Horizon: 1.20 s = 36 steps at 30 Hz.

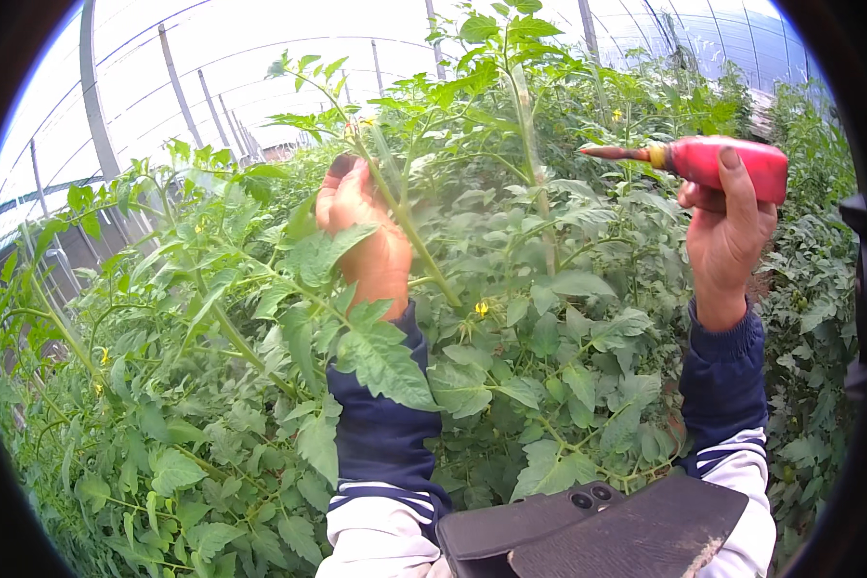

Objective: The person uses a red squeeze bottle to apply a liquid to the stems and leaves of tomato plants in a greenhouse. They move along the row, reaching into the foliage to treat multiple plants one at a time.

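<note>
My left hand (365, 224) is raised among tomato plants, behind a leaning green stem (412, 227); its fingers are bent near the stem's upper part, close to a small yellow and red spot, perhaps a flower. Whether the fingers pinch anything is hidden. At the right, my right hand (730, 224) holds a red plastic squeeze bottle (730, 165) on its side, thumb in front. The bottle's yellow collar and long brownish tip point left, towards the plants. A yellow tomato flower (482, 309) hangs below and between the hands.
Dense tomato foliage (224, 433) surrounds both forearms. Clear strips (526, 123) run upright beside some stems. Greenhouse posts (97, 94) rise at the left under a plastic roof. A phone in a dark case (527, 516) with an opened worn flap sits low in front of my chest.
</note>
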### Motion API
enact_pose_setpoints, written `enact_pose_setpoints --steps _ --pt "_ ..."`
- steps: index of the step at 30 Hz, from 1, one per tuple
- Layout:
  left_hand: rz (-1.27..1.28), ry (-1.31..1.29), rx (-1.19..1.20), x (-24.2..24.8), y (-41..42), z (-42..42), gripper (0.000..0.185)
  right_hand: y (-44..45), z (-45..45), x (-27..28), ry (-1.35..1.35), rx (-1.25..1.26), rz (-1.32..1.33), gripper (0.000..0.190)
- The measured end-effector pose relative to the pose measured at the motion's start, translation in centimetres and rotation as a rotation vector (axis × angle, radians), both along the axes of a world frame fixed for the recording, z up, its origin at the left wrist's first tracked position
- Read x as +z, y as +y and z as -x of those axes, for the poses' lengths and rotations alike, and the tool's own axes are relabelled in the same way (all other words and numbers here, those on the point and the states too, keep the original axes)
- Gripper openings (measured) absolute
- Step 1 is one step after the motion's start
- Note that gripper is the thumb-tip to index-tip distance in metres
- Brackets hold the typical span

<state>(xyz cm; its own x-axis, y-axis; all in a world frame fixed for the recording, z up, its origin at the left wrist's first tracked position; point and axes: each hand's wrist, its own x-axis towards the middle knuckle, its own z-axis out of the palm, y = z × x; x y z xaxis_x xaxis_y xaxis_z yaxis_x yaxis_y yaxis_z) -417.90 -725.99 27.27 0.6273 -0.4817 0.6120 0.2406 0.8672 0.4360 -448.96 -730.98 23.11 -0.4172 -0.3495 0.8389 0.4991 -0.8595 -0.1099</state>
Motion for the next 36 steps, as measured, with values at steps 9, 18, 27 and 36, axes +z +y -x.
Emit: enact_pose_setpoints --steps 9,18,27,36 --pt "0.010 -0.317 0.361 -2.8 0.8 3.6 0.035 -8.5 22.1 -19.8 -0.165 0.174 -0.425 0.037" --pt "-0.515 -0.944 0.597 -4.2 1.4 14.6 0.035 -14.4 30.5 -36.5 -0.045 0.386 -0.915 0.031" --pt "-0.966 -0.963 0.487 4.1 -7.8 9.5 0.040 -18.2 30.9 -35.6 -0.206 0.416 -0.817 0.038" --pt "-0.637 -0.478 -0.086 3.1 -17.1 6.4 0.030 -19.3 32.3 -20.3 0.000 0.572 -0.300 0.035"
